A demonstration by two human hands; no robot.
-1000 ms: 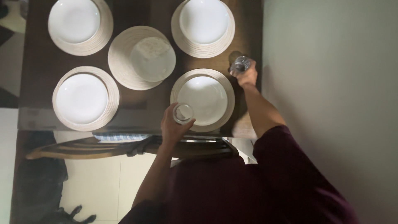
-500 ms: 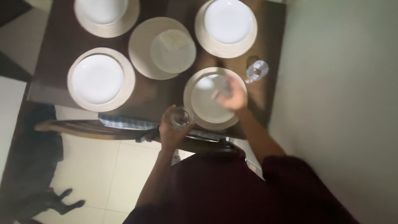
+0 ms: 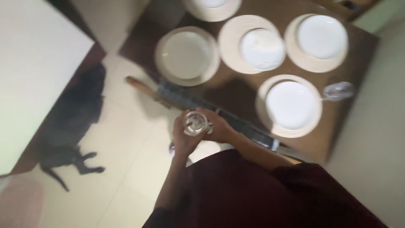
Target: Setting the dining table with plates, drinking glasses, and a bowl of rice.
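Here, a clear glass (image 3: 194,122) sits between the fingers (image 3: 209,115) of 2 hands.

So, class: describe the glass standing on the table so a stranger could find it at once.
Start at the dark wooden table set with white plates. Find the nearest plate; just right of it, by the table's edge, stands a clear glass, the only one not held in the hands.

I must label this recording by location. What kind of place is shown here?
Most likely a home dining room. A dark wooden table is laid with white plates on round mats, a wooden chair stands at it, and the floor is pale tile. Both hands hold a clear glass.
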